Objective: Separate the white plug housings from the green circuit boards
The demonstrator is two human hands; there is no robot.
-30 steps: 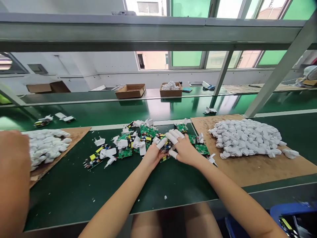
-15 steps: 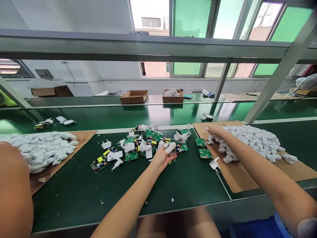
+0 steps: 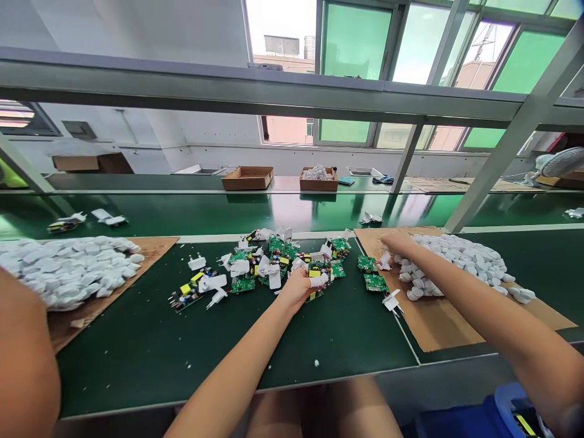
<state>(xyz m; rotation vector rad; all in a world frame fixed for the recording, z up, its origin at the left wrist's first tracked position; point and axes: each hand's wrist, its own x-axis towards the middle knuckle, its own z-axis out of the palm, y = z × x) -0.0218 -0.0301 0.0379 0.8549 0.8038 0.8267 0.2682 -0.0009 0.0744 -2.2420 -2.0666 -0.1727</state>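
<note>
My left hand (image 3: 297, 287) is at the front of a heap of circuit boards (image 3: 279, 258), its fingers closed on a circuit board with a yellow part (image 3: 316, 272). White wrapping (image 3: 319, 280) covers a fingertip. White plastic plug pieces (image 3: 212, 282) lie among and beside the boards. My right hand (image 3: 396, 243) reaches to the left edge of a pile of white plastic pieces (image 3: 460, 261) on cardboard. Its fingers point down and are mostly hidden; a white piece (image 3: 384, 261) is just below them. Beside it lie two green boards (image 3: 375, 282) and a white plug piece (image 3: 391, 300).
Another white pile (image 3: 73, 267) rests on cardboard at the left, near another person's arm (image 3: 27, 353). Cardboard boxes (image 3: 247, 177) stand on the back ledge. A slanted metal post (image 3: 495, 143) rises at the right. A blue bin (image 3: 460, 420) is below the table edge.
My left hand has turned from palm up to fingers closing over the board. My right hand stays by the right pile. The view has shifted slightly.
</note>
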